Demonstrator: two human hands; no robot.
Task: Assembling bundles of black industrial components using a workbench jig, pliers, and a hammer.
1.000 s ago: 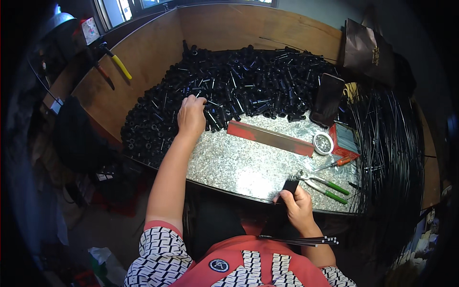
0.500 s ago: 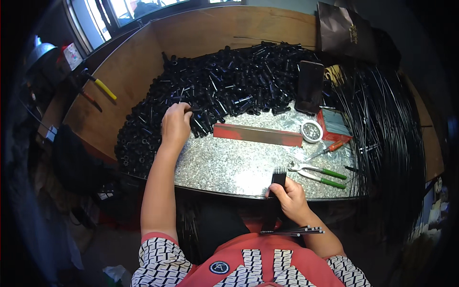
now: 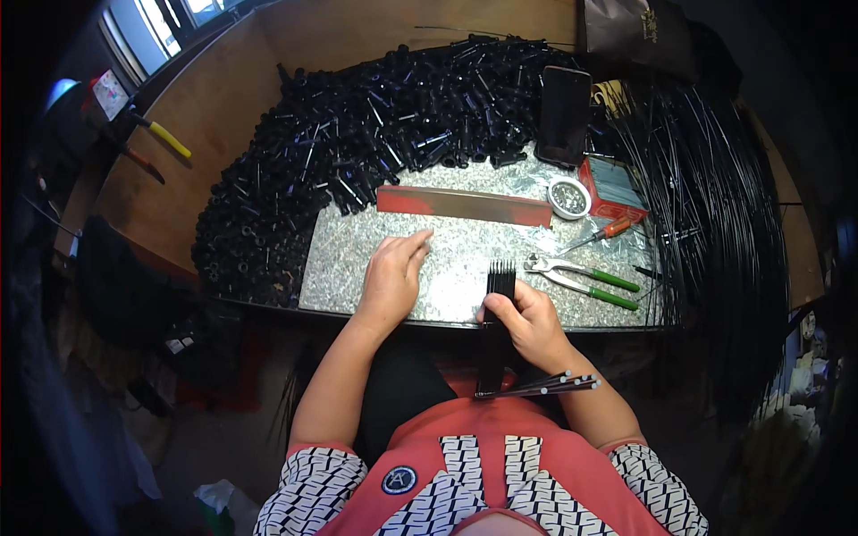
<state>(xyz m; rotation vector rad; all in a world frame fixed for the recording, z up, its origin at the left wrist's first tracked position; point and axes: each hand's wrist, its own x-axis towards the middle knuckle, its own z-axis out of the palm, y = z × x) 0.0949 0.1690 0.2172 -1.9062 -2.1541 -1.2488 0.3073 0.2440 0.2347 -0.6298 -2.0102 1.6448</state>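
Note:
My right hand [image 3: 529,323] is wrapped round a flat bundle of thin black cables [image 3: 500,282] at the front edge of the worktop. Their thin tips stick up above my thumb, and the bundle runs down toward my lap. To the left of it, my left hand [image 3: 391,279] hovers over the speckled worktop, fingers pressed together and thumb close to them. Anything pinched there is too small to make out. Black rods with pale round ends [image 3: 554,384] lie by my right forearm.
A large heap of black tubular parts [image 3: 357,125] fills the back and left. Farther in lies a red metal bar [image 3: 465,206], beside a white round dish [image 3: 569,197], a red box [image 3: 612,189], a screwdriver [image 3: 612,230], green-handled pincers [image 3: 590,281] and a phone [image 3: 565,116]. Long black cables [image 3: 715,232] hang at right.
My left hand has left the heap of black parts and come right and nearer, toward the bundle. My right hand keeps its grip on the cables. The whole view has shifted slightly.

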